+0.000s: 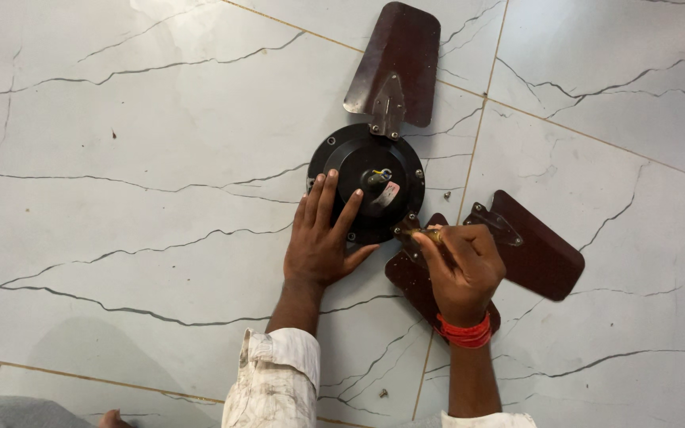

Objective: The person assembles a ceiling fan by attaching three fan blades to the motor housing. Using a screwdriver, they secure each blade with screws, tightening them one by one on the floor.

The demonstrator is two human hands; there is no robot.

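A ceiling fan motor [368, 184], black and round, lies on the white marbled floor [120, 158] with its wiring stub facing up. The left hand [320, 238] rests flat and open on the motor's near-left edge, fingers spread, pressing down rather than gripping anything. The right hand [461, 269] is closed around a screwdriver [426, 235] with a yellowish shaft, its tip set at the motor rim where the near blade [414, 289] meets it. One dark brown blade [396, 63] at the top appears fixed by its metal bracket, screw heads visible. A second blade [537, 250] lies to the right, apart from the motor, its bracket unconnected. Loose screws rest on the floor, one near the tile joint [447, 194] and one close to the person's sleeve [383, 392]. Judged from this, one blade is mounted, one is being worked at the rim, and one is detached.
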